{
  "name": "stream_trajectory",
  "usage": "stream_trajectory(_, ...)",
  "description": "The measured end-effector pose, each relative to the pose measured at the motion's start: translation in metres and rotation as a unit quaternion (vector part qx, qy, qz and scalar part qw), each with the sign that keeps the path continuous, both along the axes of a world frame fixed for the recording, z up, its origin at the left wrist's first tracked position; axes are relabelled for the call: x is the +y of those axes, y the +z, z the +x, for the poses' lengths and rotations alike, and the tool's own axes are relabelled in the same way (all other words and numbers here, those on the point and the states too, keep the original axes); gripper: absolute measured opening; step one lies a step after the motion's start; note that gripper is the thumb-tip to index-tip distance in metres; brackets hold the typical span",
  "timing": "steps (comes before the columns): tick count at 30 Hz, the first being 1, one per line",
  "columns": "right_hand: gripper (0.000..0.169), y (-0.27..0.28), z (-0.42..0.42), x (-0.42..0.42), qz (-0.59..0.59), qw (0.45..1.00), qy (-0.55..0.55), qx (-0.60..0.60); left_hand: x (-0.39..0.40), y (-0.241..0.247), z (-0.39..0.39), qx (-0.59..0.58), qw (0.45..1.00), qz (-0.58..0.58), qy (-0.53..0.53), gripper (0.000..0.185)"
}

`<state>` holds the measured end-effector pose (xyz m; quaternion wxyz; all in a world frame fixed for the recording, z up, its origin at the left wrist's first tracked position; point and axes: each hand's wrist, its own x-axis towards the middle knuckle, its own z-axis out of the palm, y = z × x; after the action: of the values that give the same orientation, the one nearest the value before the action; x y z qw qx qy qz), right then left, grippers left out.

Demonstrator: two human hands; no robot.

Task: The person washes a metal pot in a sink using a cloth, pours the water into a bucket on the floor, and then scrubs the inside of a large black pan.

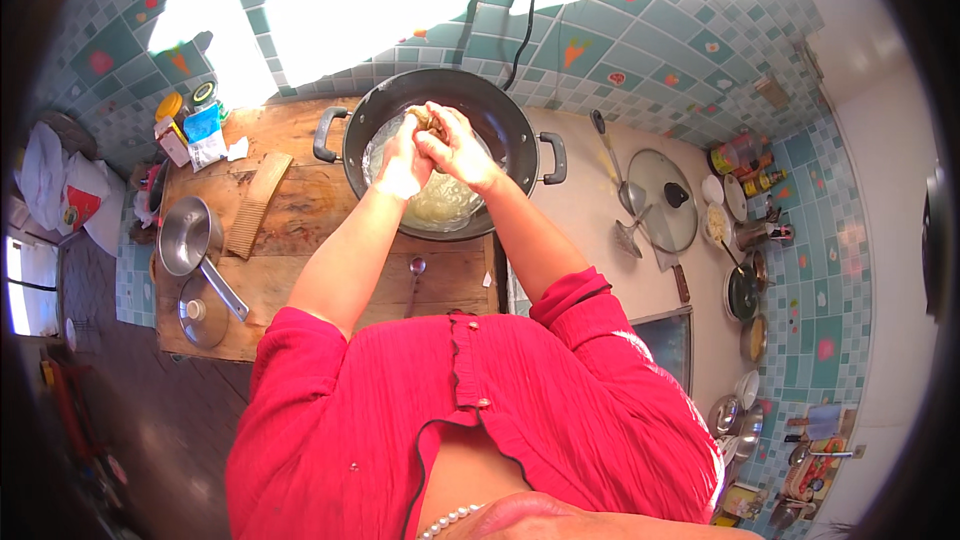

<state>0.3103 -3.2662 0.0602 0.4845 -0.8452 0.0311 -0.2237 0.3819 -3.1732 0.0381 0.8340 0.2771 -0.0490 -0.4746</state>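
Both of my hands are pressed together over a large dark two-handled wok [517,120]. Between my left hand [405,161] and my right hand [461,154] is a brownish, soft-looking lump [429,122], mostly covered by the fingers and palms; what it is I cannot tell. Below them in the wok lies a pale yellowish, wet, shiny mass or liquid [442,204], with a whitish, film-like edge towards the left side.
On the wooden table lie a ridged wooden board [259,206], a steel saucepan [187,235], a glass lid [202,319] and a spoon [417,267]. Jars and packets [204,133] stand behind. Right of the wok are a ladle [630,196], a skimmer [627,238], a large glass lid [660,221] and a cleaver [681,283].
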Motion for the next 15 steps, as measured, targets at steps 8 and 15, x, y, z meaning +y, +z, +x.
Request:
stream_trajectory(8, 0.015, -0.022, 0.027, -0.014, 0.243, 0.950, -0.170, -0.094, 0.022, 0.053, -0.011, -0.031, 0.983, -0.031, -0.179, 0.082)
stream_trajectory(15, 0.022, -0.044, 0.029, -0.041, 0.312, 0.926, -0.215, -0.003, 0.038, 0.035, 0.007, -0.130, 0.972, 0.123, -0.152, 0.081)
